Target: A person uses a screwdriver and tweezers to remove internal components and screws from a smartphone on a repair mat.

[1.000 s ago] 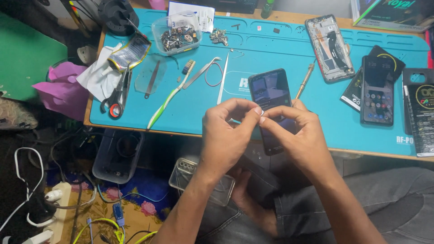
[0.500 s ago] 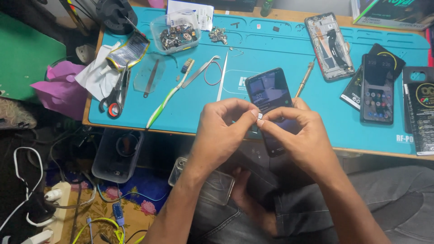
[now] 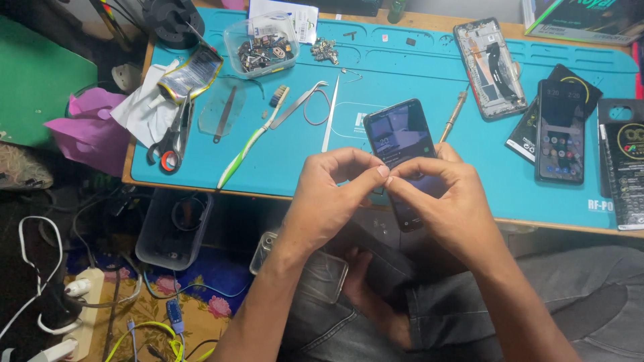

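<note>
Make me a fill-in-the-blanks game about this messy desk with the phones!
1. The mat on the desk is coloured ____.
2. The toothbrush has a ____ handle.
3. The left hand and right hand meet fingertip to fingertip above a ____ with a lit screen.
4. The scissors lie near the mat's ____ edge.

Missing words: blue; green; phone; left

scissors (image 3: 173, 141), green toothbrush (image 3: 249, 141), tweezers (image 3: 298, 104) and a parts tub (image 3: 263, 48) lie on the mat (image 3: 416, 67).
</note>
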